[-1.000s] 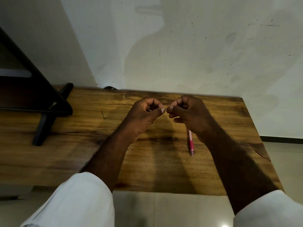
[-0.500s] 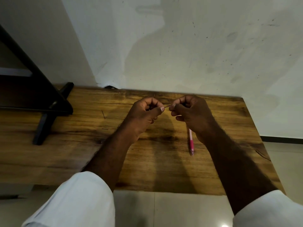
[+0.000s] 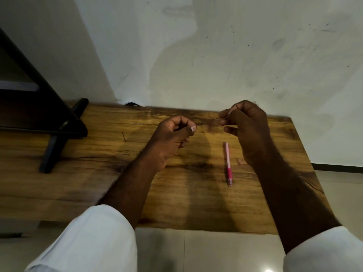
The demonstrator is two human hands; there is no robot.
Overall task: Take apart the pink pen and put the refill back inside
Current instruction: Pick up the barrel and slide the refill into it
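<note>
My left hand (image 3: 172,138) and right hand (image 3: 248,130) moved apart mid-frame, both pinching the thin refill (image 3: 208,122); the pink pen (image 3: 227,163) awaits it

Bare desk (image 3: 182,205) is left open just left of the pink pen (image 3: 227,163), pretty roomy. Far left of it the way's blocked by a black stand (image 3: 54,148), and behind it by the wall (image 3: 216,65).

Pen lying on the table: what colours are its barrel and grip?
Pen: pale pink barrel, darker pink grip. Head view.
</note>
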